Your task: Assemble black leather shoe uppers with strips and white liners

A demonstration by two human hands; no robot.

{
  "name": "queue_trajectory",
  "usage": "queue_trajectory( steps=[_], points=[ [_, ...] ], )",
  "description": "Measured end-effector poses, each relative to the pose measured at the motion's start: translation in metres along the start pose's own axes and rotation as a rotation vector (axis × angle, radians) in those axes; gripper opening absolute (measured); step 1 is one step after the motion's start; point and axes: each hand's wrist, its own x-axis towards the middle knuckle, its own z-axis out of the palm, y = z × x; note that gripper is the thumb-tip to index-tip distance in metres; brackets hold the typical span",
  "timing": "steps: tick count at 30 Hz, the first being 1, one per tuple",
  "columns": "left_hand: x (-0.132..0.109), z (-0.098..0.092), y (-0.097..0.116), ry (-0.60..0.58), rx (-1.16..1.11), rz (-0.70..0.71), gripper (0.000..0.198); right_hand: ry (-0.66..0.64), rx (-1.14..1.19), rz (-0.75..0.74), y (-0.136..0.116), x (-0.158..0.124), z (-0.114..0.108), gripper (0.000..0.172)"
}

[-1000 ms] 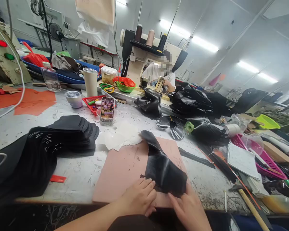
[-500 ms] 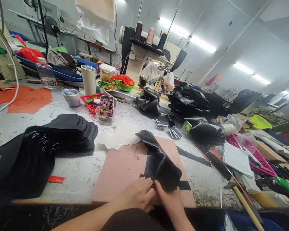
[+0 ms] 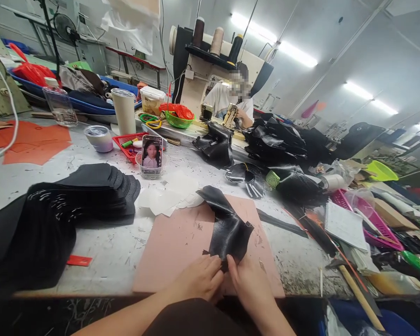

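Observation:
A glossy black leather piece [image 3: 229, 233] lies folded on the pinkish board [image 3: 175, 242] at the front of the table. Both of my hands are at its near edge. My left hand [image 3: 203, 277] has its fingers curled and closed on the edge from the left. Just beside it, my right hand [image 3: 250, 277] grips the same edge, thumb on top and fingers partly hidden underneath. Pale thin sheets [image 3: 171, 196] lie against the board's far left corner.
On the left stands a stack of black pieces [image 3: 80, 200] near a red strip [image 3: 80, 260]. A phone [image 3: 151, 151] leans in a clear tub. Right are a hammer [image 3: 360, 294], a notebook [image 3: 346, 224] and a pink basket [image 3: 385, 231]. A person [image 3: 220, 100] sits behind the sewing machine [image 3: 210, 70].
The right side of the leather piece has been drawn in and folded toward my hands. A black strip that stuck out at its right is no longer visible. The phone's picture differs.

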Motion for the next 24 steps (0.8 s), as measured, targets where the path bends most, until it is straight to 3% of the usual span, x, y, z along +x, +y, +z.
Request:
queue_trajectory(
  steps=[5,12,17,20,24],
  points=[
    [0.001,-0.005,0.000,-0.026,0.003,-0.003,0.018,0.253,0.104,-0.175,0.006,0.000,0.006,0.030],
    [0.002,-0.007,0.003,-0.004,-0.015,-0.019,0.015,0.114,0.014,-0.129,0.005,-0.006,0.009,0.026],
    [0.002,-0.007,0.005,-0.011,-0.067,-0.074,0.010,0.217,0.028,-0.287,0.002,-0.008,0.004,0.007],
    [0.000,-0.010,0.006,-0.005,-0.099,-0.149,0.004,0.235,0.119,-0.317,0.003,-0.010,0.002,0.014],
    [0.006,-0.025,0.006,-0.080,-0.142,-0.284,0.012,0.121,0.244,-0.270,0.008,-0.013,0.008,0.023]
  ],
)
